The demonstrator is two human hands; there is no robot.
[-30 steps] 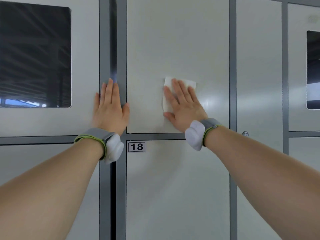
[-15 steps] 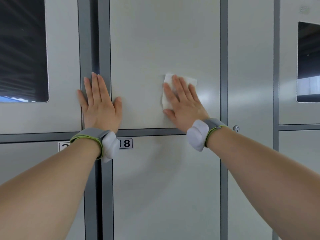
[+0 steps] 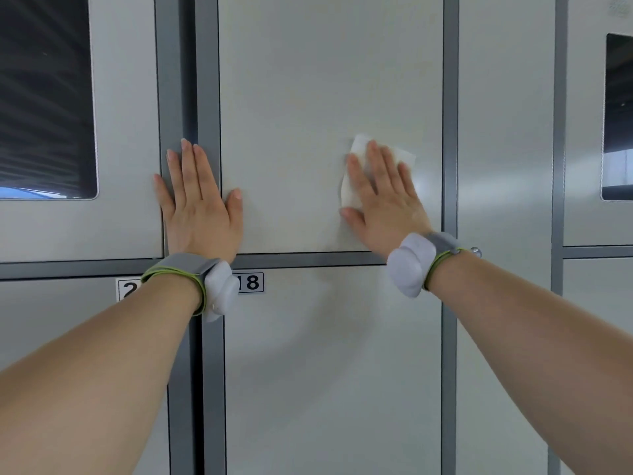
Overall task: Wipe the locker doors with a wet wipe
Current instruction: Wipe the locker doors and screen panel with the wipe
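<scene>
A pale grey locker door (image 3: 308, 97) fills the middle of the view. My right hand (image 3: 383, 200) lies flat on its lower right part, fingers straight, pressing a white wet wipe (image 3: 354, 150) against it. The wipe shows above and to the left of my fingers; the rest is hidden under my palm. My left hand (image 3: 198, 204) rests flat with straight fingers on the dark grey frame post (image 3: 205, 63) at the door's left edge, thumb on the door.
Below is another door (image 3: 325, 371) labelled 18 (image 3: 251, 282). A door with a dark window (image 3: 44, 97) stands at the left, and another windowed door (image 3: 618, 118) at the far right. A small lock (image 3: 476, 251) sits by my right wrist. Both wrists wear grey bands.
My right hand has slid the wipe rightward across the door, closer to its right edge. My left hand stays on the frame post. The view has shifted a little.
</scene>
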